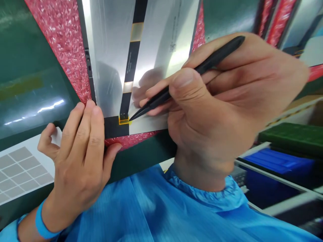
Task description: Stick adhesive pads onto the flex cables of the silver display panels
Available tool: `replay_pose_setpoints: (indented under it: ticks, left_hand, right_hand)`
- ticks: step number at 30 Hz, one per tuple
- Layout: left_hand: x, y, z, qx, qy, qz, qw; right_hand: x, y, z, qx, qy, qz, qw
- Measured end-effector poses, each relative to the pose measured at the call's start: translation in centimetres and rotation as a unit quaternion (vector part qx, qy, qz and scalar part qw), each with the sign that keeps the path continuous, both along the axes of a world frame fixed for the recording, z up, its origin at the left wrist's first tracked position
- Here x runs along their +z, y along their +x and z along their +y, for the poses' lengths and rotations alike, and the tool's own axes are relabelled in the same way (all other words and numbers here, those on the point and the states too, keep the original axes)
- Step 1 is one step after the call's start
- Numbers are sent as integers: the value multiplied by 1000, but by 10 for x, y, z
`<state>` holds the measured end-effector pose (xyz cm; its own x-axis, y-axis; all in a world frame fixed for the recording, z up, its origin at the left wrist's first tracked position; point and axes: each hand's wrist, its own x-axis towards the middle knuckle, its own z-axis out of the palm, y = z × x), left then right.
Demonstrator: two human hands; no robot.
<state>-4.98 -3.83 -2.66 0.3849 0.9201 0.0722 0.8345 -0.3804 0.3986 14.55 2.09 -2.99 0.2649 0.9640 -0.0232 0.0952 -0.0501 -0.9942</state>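
My right hand [209,104] grips a slim black spudger [161,95] like a pen. Its pointed tip rests at or just beside a small gold-edged connector [123,120] at the lower end of a black ribbon cable [129,65]. The cable runs down the back of a silver display panel [158,43]. My left hand [80,148] lies with fingers outstretched along the panel's lower left corner, the thumb near its bottom edge. Under the panel is a sheet of pink bubble wrap [60,37]. Most of my right fingers are hidden behind the thumb and palm.
On the dark green work surface [27,70], a white sheet with grey squares [25,164] lies at left. Another panel [300,23] with pink wrap stands at upper right. Beyond the table edge at right are a blue bin [280,161] and pale rails [277,183].
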Motion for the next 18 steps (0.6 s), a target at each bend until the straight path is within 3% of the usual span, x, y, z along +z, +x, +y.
replay_pose_setpoints:
  ticks: [5,18]
  left_hand:
    - [0,1,-1,6,-11,-8,1000]
    - [2,2,-2,-5,-2,17,1000]
  right_hand:
    - [5,0,0,5,-35,-37,999]
    - [5,-2,2,4,-7,-42,999]
